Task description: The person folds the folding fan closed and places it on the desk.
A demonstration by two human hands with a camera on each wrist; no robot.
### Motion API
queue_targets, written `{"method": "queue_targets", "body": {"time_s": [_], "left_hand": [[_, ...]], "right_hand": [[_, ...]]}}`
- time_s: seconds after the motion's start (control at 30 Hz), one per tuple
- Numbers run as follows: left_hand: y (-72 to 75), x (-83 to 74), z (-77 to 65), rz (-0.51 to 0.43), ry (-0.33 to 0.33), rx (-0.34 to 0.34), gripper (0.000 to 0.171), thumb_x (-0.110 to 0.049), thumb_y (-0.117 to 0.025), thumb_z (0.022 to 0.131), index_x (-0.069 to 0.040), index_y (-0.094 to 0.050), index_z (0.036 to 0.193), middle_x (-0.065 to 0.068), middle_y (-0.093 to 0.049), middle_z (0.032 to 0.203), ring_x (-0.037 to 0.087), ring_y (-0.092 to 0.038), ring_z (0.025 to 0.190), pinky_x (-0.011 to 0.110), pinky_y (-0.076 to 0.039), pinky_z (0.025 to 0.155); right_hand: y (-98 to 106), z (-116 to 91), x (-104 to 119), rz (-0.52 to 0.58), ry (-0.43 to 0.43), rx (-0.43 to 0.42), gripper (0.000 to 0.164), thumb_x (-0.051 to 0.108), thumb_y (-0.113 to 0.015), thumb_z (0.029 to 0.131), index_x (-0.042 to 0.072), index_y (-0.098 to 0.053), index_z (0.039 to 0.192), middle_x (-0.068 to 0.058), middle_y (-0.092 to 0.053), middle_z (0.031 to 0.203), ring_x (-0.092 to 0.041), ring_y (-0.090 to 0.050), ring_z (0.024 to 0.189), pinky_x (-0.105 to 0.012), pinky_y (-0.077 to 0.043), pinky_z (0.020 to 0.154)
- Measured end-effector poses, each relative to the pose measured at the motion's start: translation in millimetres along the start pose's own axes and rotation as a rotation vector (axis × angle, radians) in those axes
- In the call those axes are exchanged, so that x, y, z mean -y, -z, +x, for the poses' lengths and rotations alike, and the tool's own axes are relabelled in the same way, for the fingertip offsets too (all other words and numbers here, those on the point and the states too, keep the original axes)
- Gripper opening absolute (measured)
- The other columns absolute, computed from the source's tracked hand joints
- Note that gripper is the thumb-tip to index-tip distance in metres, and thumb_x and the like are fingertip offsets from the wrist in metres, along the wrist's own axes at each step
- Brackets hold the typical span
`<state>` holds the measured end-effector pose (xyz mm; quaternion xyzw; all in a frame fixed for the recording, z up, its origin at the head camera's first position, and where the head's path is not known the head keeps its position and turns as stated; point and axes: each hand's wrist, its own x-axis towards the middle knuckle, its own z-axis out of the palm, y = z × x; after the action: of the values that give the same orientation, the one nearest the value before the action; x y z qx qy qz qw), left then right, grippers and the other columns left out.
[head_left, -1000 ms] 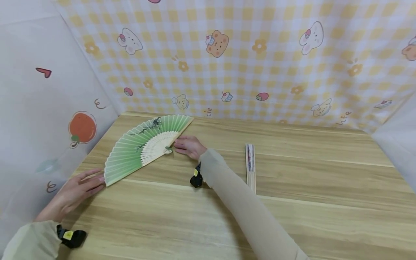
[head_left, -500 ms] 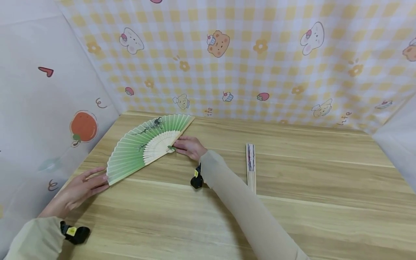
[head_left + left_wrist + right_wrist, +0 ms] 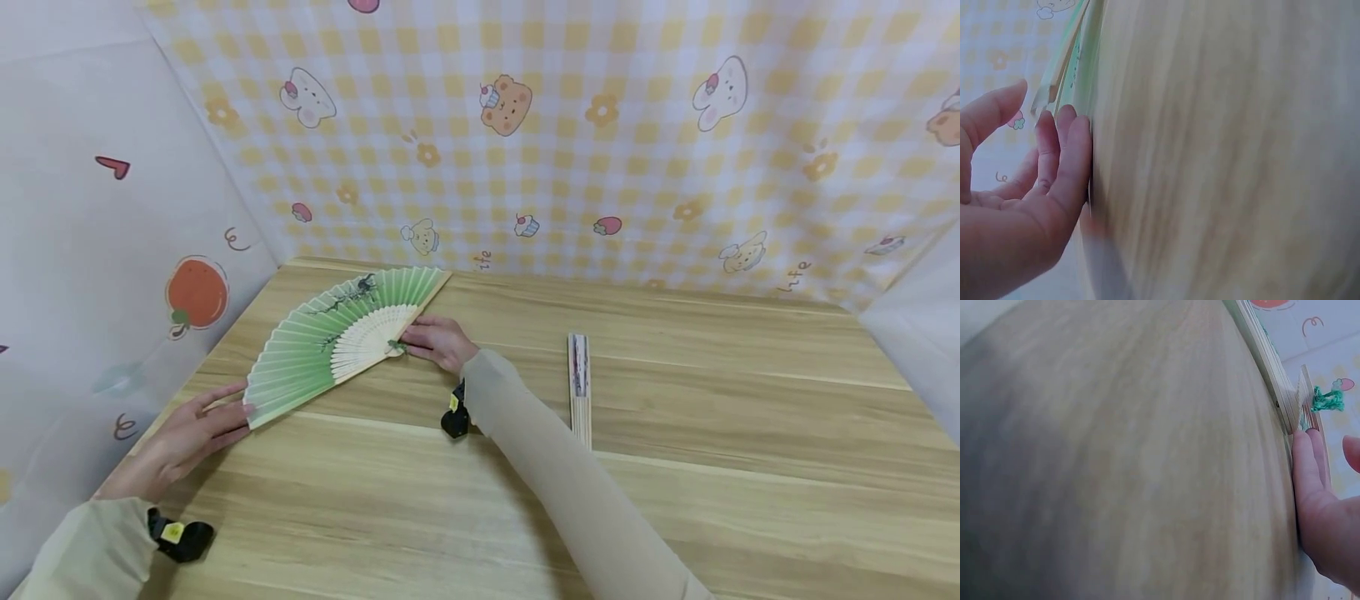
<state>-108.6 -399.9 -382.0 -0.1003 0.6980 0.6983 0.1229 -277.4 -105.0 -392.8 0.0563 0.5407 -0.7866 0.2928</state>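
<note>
A green folding fan (image 3: 296,367) with pale ribs and a dark branch print lies spread on the wooden table at the left. My left hand (image 3: 187,437) touches the fan's lower left corner with extended fingers. In the left wrist view, the thumb of that left hand (image 3: 1038,194) stands well apart from the fan's edge. At the pivot end, the straight fingertips of my right hand (image 3: 442,343) meet the ribs. The right wrist view shows those ribs (image 3: 1272,369) and a green knotted cord (image 3: 1327,399) just beyond the right fingertips, with the thumb held away.
A second fan, folded (image 3: 579,375), lies right of centre, its lower end partly hidden by my right forearm. Yellow checked cloth (image 3: 555,167) hangs behind the table (image 3: 750,392). A white printed cloth (image 3: 90,292) bounds the left side.
The spread fan has slid slightly right, its pivot end now closer to my right hand. My left hand has followed a little to the right. My right hand stays nearly in place.
</note>
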Motion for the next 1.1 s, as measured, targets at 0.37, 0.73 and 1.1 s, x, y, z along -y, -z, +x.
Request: {"method": "queue_targets", "body": {"time_s": [0.37, 0.73, 1.1], "left_hand": [[-8.2, -3.5, -1.7, 0.122, 0.039, -0.08, 0.051, -0.012, -0.058, 0.086, -0.009, -0.03, 0.129, -0.008, -0.052, 0.089, 0.001, -0.056, 0.077, 0.02, -0.051, 0.071], [-7.8, -0.8, -3.6, 0.201, 0.036, -0.081, 0.077, -0.016, -0.059, 0.086, 0.012, -0.006, 0.136, -0.017, -0.054, 0.085, -0.001, -0.056, 0.077, 0.018, -0.051, 0.07], [-6.2, 2.2, -10.8, 0.222, 0.014, -0.065, 0.065, -0.015, -0.06, 0.085, 0.005, -0.021, 0.133, -0.016, -0.055, 0.087, 0.0, -0.056, 0.079, 0.02, -0.051, 0.07]], "right_hand": [[2.6, -1.3, 0.0, -0.024, -0.032, 0.003, 0.042, -0.003, -0.046, 0.09, -0.001, -0.036, 0.13, -0.018, -0.055, 0.115, -0.027, -0.054, 0.104, -0.034, -0.048, 0.084], [4.4, -6.5, 1.1, -0.022, -0.053, 0.011, 0.031, 0.002, -0.048, 0.09, -0.002, -0.046, 0.12, -0.019, -0.056, 0.111, -0.026, -0.055, 0.102, -0.034, -0.049, 0.083], [5.6, -11.9, 2.0, -0.038, -0.062, 0.0, 0.026, 0.0, -0.046, 0.09, -0.004, -0.048, 0.116, -0.019, -0.056, 0.11, -0.026, -0.056, 0.099, -0.032, -0.049, 0.082]]}}
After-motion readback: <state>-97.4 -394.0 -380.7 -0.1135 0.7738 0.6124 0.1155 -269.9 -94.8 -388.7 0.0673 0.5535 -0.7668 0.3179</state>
